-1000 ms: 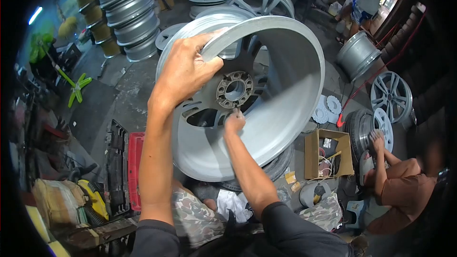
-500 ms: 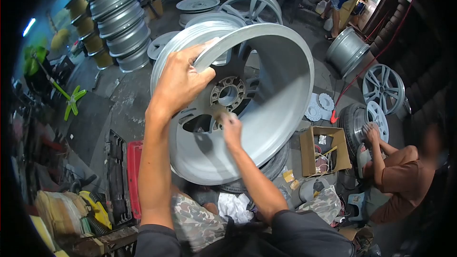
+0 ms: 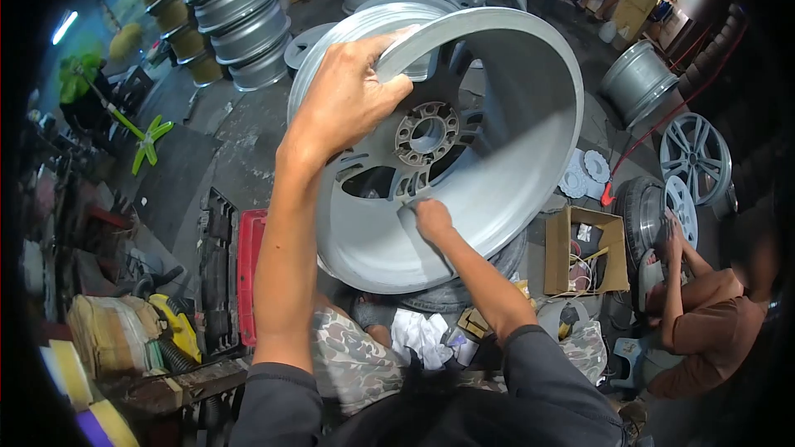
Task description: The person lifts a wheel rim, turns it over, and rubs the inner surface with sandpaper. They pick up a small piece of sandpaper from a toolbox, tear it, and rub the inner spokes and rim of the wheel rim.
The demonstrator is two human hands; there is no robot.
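A large grey alloy wheel rim [image 3: 530, 165] leans tilted in front of me, its hollow inner side facing me. It rests on a tire [image 3: 489, 277] below. My left hand [image 3: 356, 91] is closed over the rim's upper left edge, the thumb on the inside. My right hand [image 3: 434, 219] is inside the barrel, below the hub [image 3: 426, 134], close to the lower end of a spoke. Its fingers are closed on a small flat piece [image 3: 407, 213], which looks like sandpaper and is mostly hidden.
Silver rims [image 3: 240, 25] are stacked at the back left. A cardboard box [image 3: 586, 252] with cables stands right of the wheel. Further right a seated person [image 3: 704, 314] handles another wheel [image 3: 681, 211]. A red case [image 3: 252, 277] and white cloth [image 3: 420, 338] lie nearby.
My right hand has moved from near the hub to the foot of a spoke, by the barrel wall. My left hand keeps its grip on the edge. The whole view has shifted.
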